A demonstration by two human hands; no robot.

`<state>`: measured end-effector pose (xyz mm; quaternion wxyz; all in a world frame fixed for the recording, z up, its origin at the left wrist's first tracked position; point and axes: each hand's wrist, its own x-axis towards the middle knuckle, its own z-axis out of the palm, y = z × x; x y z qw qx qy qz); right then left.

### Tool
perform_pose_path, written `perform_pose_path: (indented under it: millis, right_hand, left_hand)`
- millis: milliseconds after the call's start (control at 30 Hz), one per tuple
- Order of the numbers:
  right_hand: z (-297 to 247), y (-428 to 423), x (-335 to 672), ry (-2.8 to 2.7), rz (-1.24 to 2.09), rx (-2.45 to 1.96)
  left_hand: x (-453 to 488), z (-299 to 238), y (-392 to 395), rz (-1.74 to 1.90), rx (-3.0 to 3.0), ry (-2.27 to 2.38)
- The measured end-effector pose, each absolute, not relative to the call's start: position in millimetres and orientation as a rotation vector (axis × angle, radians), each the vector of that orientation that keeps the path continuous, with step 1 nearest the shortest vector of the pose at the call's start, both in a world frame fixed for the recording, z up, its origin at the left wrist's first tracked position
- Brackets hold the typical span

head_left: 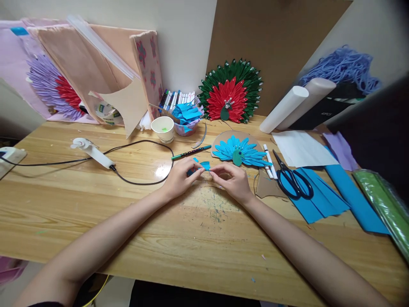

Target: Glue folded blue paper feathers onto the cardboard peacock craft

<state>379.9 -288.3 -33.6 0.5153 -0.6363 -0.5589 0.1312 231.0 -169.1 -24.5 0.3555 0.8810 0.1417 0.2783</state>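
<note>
A small piece of blue crepe paper (204,165) is pinched between both hands above the middle of the table. My left hand (182,175) grips it with thumb and forefinger, and some blue shows under its curled fingers. My right hand (234,181) holds the other side, thumb and fingertip pressed together. Just behind lies a green dotted pen (191,152). Beyond my right hand is a round cardboard (220,135) bearing a fan of blue paper petals (252,154) with a green bird body (237,157) at its centre.
Black-handled scissors (294,183) rest on blue paper sheets (319,196) at right, beside white markers (270,162). A glue gun (92,152) with a looping cord lies left. Behind stand a paper cup (162,129), a bowl of blue strips (187,128) and a red-green paper peacock (228,100).
</note>
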Motion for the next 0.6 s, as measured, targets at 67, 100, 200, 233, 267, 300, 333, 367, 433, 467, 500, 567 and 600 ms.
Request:
perform_pose_path:
  millis: [67,100,200,233,267,300,333,367,433,467,500,567,600]
  right_hand:
    - [-34.1,-288.2,380.1,-1.353,0.325,-1.54]
    - [-34.2,-288.1,380.3,-1.361,0.329,-1.55]
    - [-34.0,-287.9,380.9,-1.4,0.332,-1.568]
    - [-33.8,-287.8,380.9,-1.409,0.334,-1.569]
    - [-33.6,-287.7,380.9,-1.416,0.336,-1.568]
    - [-33.3,-287.6,380.9,-1.418,0.336,-1.567]
    - [-32.9,-287.3,380.8,-1.42,0.336,-1.567]
    - [-32.6,-287.1,380.6,-1.424,0.335,-1.568]
    - [-32.0,-286.5,380.2,-1.429,0.344,-1.568]
    - [-31.8,-286.3,380.0,-1.425,0.358,-1.566]
    - [-31.7,-286.1,379.8,-1.417,0.381,-1.561]
    - [-31.9,-286.0,379.5,-1.38,0.444,-1.543]
    - [-32.3,-286.0,379.4,-1.358,0.478,-1.532]
  left_hand:
    - [231.2,-24.5,-169.1,0.716,2.251,0.37]
    - [231.3,-24.3,-169.3,0.715,2.249,0.37]
    - [231.5,-23.2,-170.4,0.696,2.291,0.353]
    - [231.6,-22.8,-170.8,0.686,2.312,0.347]
    - [231.7,-22.5,-171.2,0.677,2.331,0.342]
    - [231.7,-22.3,-171.5,0.671,2.345,0.336]
    - [231.8,-22.3,-171.6,0.67,2.351,0.331]
    - [231.8,-22.5,-171.6,0.67,2.35,0.326]
    - [232.0,-23.3,-171.1,0.671,2.332,0.317]
    - [232.1,-23.7,-170.8,0.671,2.319,0.314]
    - [232.2,-24.1,-170.4,0.669,2.304,0.312]
    - [232.3,-24.7,-169.6,0.663,2.272,0.308]
    - [232.3,-24.9,-169.2,0.658,2.255,0.306]
